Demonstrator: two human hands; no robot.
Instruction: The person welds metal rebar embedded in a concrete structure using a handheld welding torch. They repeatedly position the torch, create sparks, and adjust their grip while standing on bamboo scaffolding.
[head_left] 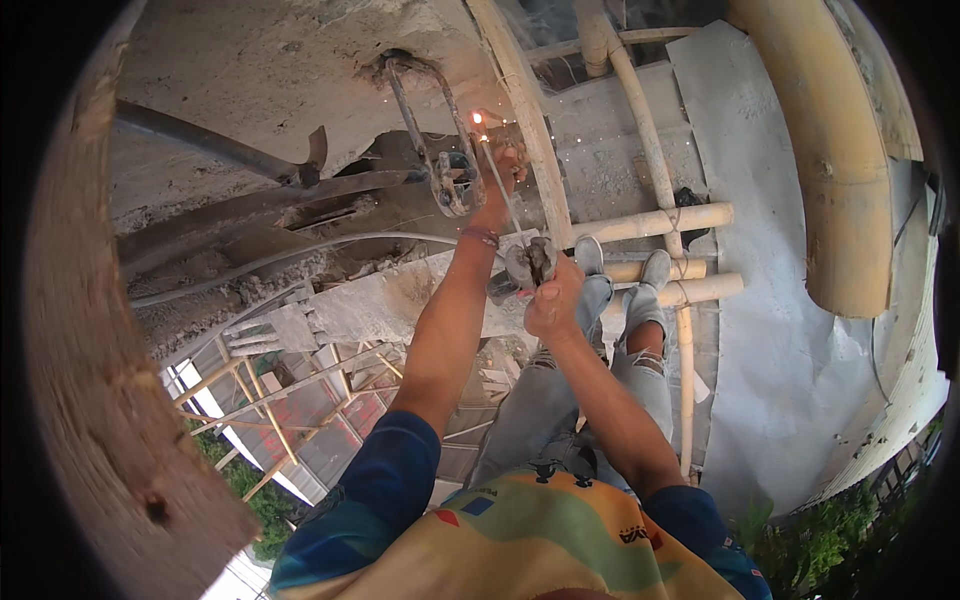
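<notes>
My right hand (552, 300) is closed round a welding electrode holder (528, 262), grey and worn. A thin welding rod (505, 195) runs up from it toward a bright glowing spot (477, 118), with small sparks scattered around. My left hand (508, 168), with a bracelet at the wrist, reaches up beside the rod, close to the glow. Its fingers look curled, but what they grip is hidden. Just left of it, a bent steel bar loop (415, 125) sticks out of the concrete wall (270, 60).
Bamboo poles (650, 225) lashed together stand at the right, my shoes (655, 268) by them. A thick bamboo pole (845, 200) hangs before a metal sheet (770, 300). A wooden board (120, 400) fills the left edge. Ground and bamboo framing (300, 410) lie far below.
</notes>
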